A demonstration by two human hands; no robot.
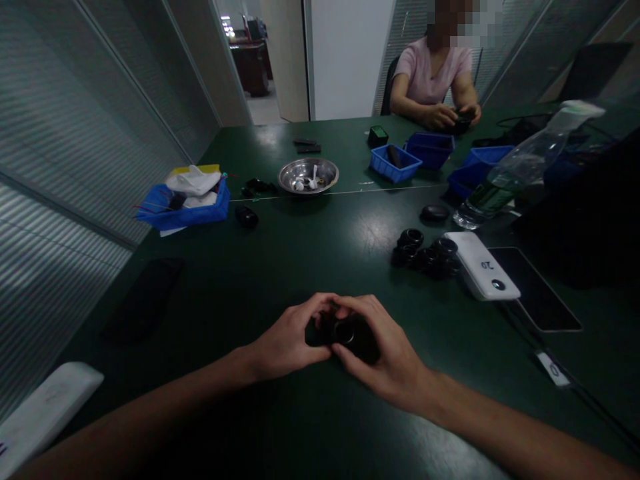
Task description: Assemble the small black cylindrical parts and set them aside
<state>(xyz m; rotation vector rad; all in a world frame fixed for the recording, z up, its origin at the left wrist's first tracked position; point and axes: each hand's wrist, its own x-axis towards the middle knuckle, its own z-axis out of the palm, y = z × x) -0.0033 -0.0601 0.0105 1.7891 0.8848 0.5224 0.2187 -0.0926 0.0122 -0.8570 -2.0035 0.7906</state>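
Note:
My left hand (290,337) and my right hand (383,350) meet over the green table (280,267), both closed around a small black part (345,332) with a round ring on top. The fingertips of both hands touch above it. A cluster of several black rings (425,253) lies to the right, a short reach beyond my right hand.
A white power bank (483,267) and a dark phone (535,287) lie at right, with a tilted clear bottle (520,167) behind. A steel bowl (308,175) and blue bins (395,163) (185,210) stand farther back. A person in pink (435,73) works opposite.

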